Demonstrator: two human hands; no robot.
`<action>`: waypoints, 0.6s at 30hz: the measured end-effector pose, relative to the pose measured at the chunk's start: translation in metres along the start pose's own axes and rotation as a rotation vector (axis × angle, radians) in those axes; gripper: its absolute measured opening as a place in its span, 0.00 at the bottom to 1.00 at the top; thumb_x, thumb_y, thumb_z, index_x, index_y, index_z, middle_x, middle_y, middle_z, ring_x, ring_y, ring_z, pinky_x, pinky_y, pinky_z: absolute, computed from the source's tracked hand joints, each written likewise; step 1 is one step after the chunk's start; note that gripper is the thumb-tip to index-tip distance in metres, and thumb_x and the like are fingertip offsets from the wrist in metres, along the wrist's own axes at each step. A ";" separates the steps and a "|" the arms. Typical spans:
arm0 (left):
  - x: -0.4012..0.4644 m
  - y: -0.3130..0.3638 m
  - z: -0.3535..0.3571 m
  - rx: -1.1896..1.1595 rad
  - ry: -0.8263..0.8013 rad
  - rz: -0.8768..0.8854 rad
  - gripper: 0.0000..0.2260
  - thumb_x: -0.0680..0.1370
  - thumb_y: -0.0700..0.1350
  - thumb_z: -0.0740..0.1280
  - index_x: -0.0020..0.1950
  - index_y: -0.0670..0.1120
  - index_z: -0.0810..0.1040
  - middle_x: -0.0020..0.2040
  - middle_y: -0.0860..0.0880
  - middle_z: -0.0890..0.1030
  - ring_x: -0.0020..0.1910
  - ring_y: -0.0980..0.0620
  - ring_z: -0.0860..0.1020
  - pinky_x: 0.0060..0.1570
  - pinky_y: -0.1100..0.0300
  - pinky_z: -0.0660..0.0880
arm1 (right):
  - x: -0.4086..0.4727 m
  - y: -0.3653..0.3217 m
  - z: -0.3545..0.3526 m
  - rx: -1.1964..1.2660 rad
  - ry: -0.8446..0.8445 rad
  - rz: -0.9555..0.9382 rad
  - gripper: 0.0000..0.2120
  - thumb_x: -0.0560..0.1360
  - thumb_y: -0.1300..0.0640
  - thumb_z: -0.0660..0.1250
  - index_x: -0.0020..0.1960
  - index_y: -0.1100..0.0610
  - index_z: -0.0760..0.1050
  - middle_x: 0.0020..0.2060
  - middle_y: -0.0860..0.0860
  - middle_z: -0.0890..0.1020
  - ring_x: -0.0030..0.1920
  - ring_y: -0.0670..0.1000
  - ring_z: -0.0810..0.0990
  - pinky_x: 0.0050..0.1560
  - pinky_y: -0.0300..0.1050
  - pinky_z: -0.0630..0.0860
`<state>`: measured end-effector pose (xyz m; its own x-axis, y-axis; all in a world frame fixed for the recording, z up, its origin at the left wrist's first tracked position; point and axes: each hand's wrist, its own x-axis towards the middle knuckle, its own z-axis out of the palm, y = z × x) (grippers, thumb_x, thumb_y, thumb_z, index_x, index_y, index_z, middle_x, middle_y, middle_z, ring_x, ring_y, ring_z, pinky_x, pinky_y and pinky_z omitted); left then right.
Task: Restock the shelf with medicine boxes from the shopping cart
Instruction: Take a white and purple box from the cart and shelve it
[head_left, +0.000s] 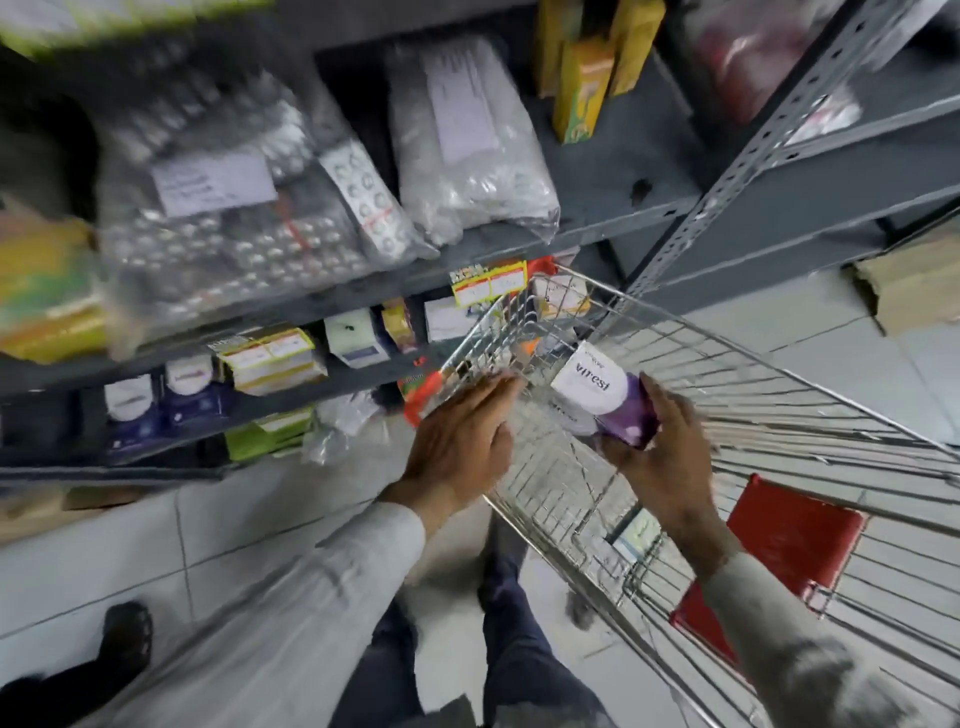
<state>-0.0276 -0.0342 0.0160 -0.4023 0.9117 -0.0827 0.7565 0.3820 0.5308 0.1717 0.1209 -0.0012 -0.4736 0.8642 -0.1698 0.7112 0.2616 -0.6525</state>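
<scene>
Head view. Right hand (662, 457): grip clamped on a white and purple medicine box (608, 392), thumb on its near end, fingers along its far side; the box is tilted and held above the front of the shopping cart (727, 374), with printed lettering facing up.

Left hand (462, 441): grip apart, palm down, fingers straight, holding nothing; its fingertips reach the cart's left rim.

Shopping cart: wire, to the right of the person, its front corner just beside the shelf (363, 291). A second white box (566, 415) lies inside it below the held one. A red flap (779, 561) hangs at the cart's near end.

Shelf: grey metal, several levels. Upper level carries clear bags of blister packs (234, 223) with paper labels, and a yellow carton (582, 88) standing farther right. Lower levels carry small boxes in white, blue and green, some bundled; much of this is blurred.

Floor (104, 545): pale tiles. Dark trouser legs and a dark shoe (127, 634) show below.
</scene>
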 end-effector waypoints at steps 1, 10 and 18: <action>0.002 0.008 -0.021 -0.017 0.086 0.034 0.24 0.79 0.43 0.63 0.77 0.47 0.70 0.76 0.48 0.72 0.76 0.51 0.69 0.77 0.56 0.62 | -0.003 -0.020 -0.017 0.009 0.015 -0.053 0.47 0.62 0.42 0.79 0.77 0.54 0.68 0.63 0.54 0.76 0.57 0.51 0.74 0.59 0.45 0.72; -0.026 0.063 -0.250 0.013 0.698 0.334 0.21 0.79 0.38 0.66 0.73 0.42 0.74 0.75 0.46 0.73 0.78 0.50 0.67 0.76 0.52 0.65 | -0.041 -0.189 -0.163 0.279 0.193 -0.353 0.45 0.57 0.45 0.84 0.71 0.45 0.71 0.59 0.42 0.78 0.57 0.47 0.80 0.58 0.42 0.78; -0.005 0.029 -0.401 0.316 0.917 0.052 0.19 0.81 0.44 0.61 0.71 0.41 0.76 0.73 0.41 0.76 0.76 0.43 0.69 0.76 0.44 0.64 | -0.010 -0.349 -0.219 0.429 0.199 -0.673 0.38 0.60 0.49 0.82 0.68 0.42 0.74 0.59 0.39 0.79 0.53 0.40 0.82 0.48 0.33 0.81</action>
<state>-0.2108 -0.0878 0.3699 -0.5092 0.5079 0.6947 0.8342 0.4897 0.2535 0.0423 0.1149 0.3899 -0.5983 0.6515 0.4664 0.0281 0.5988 -0.8004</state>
